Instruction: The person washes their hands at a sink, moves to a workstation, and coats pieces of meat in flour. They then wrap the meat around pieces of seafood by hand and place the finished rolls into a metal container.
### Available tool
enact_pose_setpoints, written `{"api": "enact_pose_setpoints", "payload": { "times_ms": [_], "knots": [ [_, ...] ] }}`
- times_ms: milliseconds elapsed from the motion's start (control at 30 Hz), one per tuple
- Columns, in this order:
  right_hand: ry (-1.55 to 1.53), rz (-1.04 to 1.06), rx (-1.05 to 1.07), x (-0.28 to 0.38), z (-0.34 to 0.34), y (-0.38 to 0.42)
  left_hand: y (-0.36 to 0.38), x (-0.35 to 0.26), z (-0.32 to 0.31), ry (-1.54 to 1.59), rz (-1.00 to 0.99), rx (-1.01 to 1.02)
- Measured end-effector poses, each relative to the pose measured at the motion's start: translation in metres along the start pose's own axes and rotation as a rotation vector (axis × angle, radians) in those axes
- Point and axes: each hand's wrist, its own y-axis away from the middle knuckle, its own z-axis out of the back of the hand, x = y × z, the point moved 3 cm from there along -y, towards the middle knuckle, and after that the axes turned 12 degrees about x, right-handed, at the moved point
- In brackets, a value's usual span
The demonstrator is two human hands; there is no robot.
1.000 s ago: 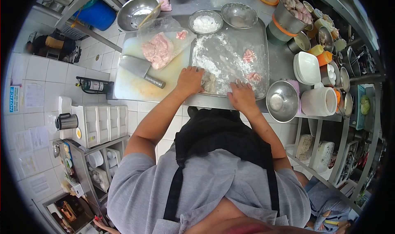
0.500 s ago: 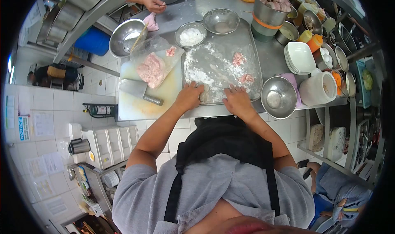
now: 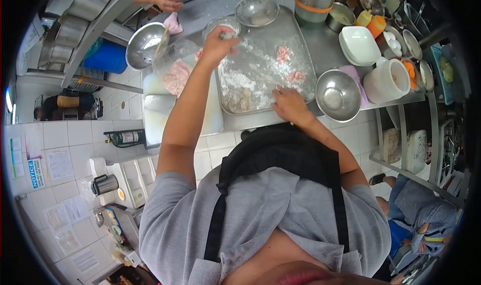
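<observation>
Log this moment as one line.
left hand: at powder bowl; right hand: at tray, near edge; two pink pieces: on tray

A metal tray [image 3: 299, 49], dusted white, lies flat; a pale, powdery lump [image 3: 244, 100] sits at seven o'clock, a part-hidden bowl [image 3: 214, 23] at ten.

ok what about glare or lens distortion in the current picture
Head view: strong wide-angle curve, black rounded edges; head view: bright reflections inside the steel bowl right of the tray; head view: stacked white dishes look bright, the black apron shows little detail.
</observation>
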Motion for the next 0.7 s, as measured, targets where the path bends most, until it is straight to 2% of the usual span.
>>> {"api": "enact_pose_setpoints", "payload": {
  "times_ms": [67, 133, 200, 267, 333, 367, 400, 467, 500, 600, 667, 700],
  "knots": [
    [0.025, 0.003, -0.028, -0.001, -0.001, 0.0, -0.033, -0.025, -0.005, 0.118, -0.068, -0.103],
    [-0.015, 0.009, -0.037, -0.003, 0.0, 0.0, -0.074, -0.033, -0.007, 0.113, -0.152, -0.11],
    [0.005, 0.039, -0.088, -0.003, 0.005, 0.0, -0.106, -0.037, -0.009, 0.054, -0.141, -0.164],
    [-0.055, 0.026, -0.062, -0.003, 0.007, 0.0, -0.125, -0.032, -0.012, 0.122, -0.136, -0.139],
    [-0.057, 0.023, -0.113, 0.0, 0.015, 0.001, -0.142, -0.023, -0.02, 0.012, -0.075, -0.086],
    [-0.068, -0.007, -0.073, 0.001, 0.017, 0.0, -0.15, -0.016, -0.021, -0.034, -0.031, -0.044],
    [-0.082, -0.039, -0.034, 0.0, 0.018, 0.001, -0.152, -0.015, -0.025, -0.04, -0.042, -0.023],
    [-0.096, -0.029, -0.116, -0.007, 0.014, 0.001, -0.138, -0.005, -0.032, 0.047, 0.054, 0.012],
    [-0.115, -0.034, -0.088, -0.006, 0.014, 0.0, -0.13, -0.002, -0.031, 0.014, 0.056, 0.029],
    [-0.123, -0.049, -0.091, -0.013, -0.009, -0.005, -0.12, 0.045, -0.012, 0.069, -0.022, 0.11],
    [-0.141, -0.109, -0.024, -0.012, -0.008, -0.008, -0.087, 0.048, -0.014, -0.049, -0.048, 0.132],
    [-0.154, -0.127, 0.044, -0.01, 0.0, -0.007, -0.085, 0.069, -0.004, -0.302, -0.098, 0.105]
  ]
}}
